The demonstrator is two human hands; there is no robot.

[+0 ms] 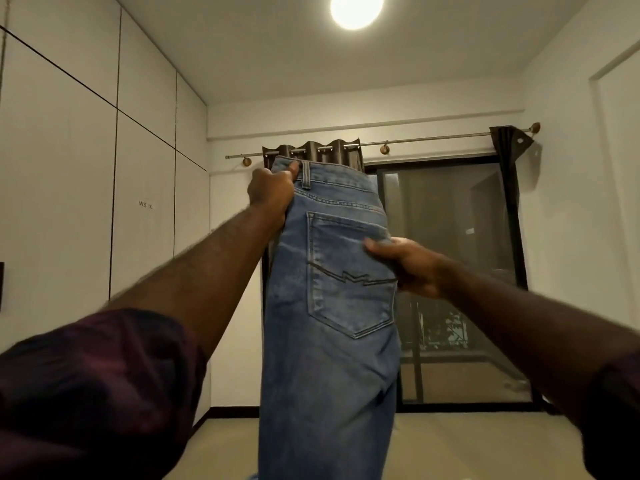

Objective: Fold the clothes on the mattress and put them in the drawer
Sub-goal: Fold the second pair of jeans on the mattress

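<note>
Jeans (332,306) hang upright in the middle of the view, held up in the air at arm's length, waistband at twelve o'clock and legs dropping out of frame at six. They appear doubled lengthwise, one leg over the other, with a single back pocket (349,271) facing the camera; if so, the first fold of this garment is made and the crosswise folds are left. Neither mattress nor drawer shows, so I cannot tell how many other clothes are folded or stored; judging from this pair alone, the task is somewhere in its folding stage, with the putting away of this item not yet done.

The left hand (272,194) sits at about eleven o'clock of the jeans, its grip closed tight: fingers curled round the left edge just below the waistband, thumb pressed against the band beside a belt loop. It seems to carry most of the weight. The right hand (408,265) is at three o'clock of the jeans, level with the pocket. Its grip is closed on the right edge, the thumb lying flat across the pocket's face and the fingers wrapped behind the cloth, where they are hidden.

Beyond the jeans, a dark curtain (318,152) hangs from a rod (415,142) at twelve o'clock, a glass sliding door (460,254) stands at two to three o'clock, white wall panels (86,168) fill nine o'clock, and a round ceiling lamp (356,8) glows at twelve
</note>
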